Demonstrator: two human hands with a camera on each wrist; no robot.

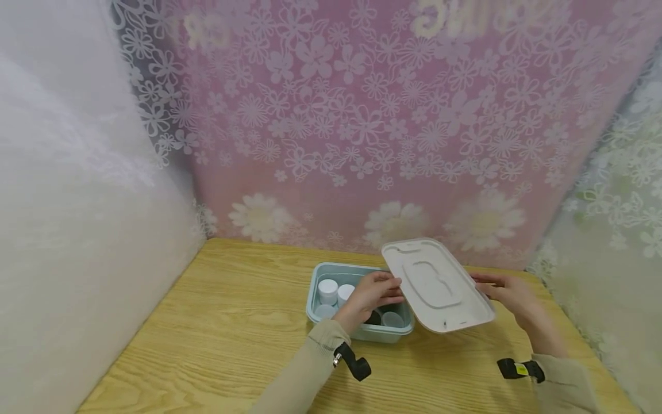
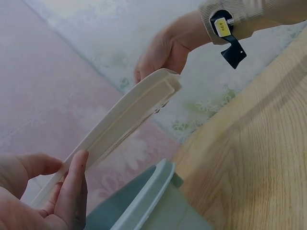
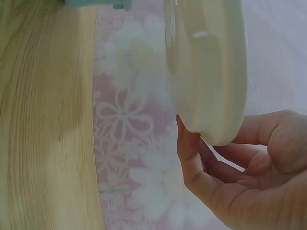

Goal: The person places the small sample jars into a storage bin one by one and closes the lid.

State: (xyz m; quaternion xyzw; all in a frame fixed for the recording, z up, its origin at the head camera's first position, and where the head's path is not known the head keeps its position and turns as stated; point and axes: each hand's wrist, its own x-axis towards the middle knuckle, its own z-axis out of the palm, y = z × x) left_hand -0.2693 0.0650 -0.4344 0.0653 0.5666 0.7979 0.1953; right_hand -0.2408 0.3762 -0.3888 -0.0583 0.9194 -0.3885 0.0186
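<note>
A cream plastic lid (image 1: 437, 286) hangs tilted above the right end of a pale blue box (image 1: 316, 280). My left hand (image 1: 373, 292) grips the lid's left edge, thumb on top, seen again as the left hand (image 2: 45, 191) on the lid (image 2: 122, 122) over the box rim (image 2: 144, 201). My right hand (image 1: 509, 293) holds the lid's right edge; in the right wrist view the fingers (image 3: 189, 155) curl under the lid (image 3: 206, 72). Inside the box stand white-capped jars (image 1: 328, 290) and a darker one, partly hidden by my left hand.
The box rests on a wooden table (image 1: 222, 333) with bare wood to the left and in front. A pink flowered curtain (image 1: 362, 126) closes the back, white lace the sides. Black straps (image 1: 517, 368) sit on both wrists.
</note>
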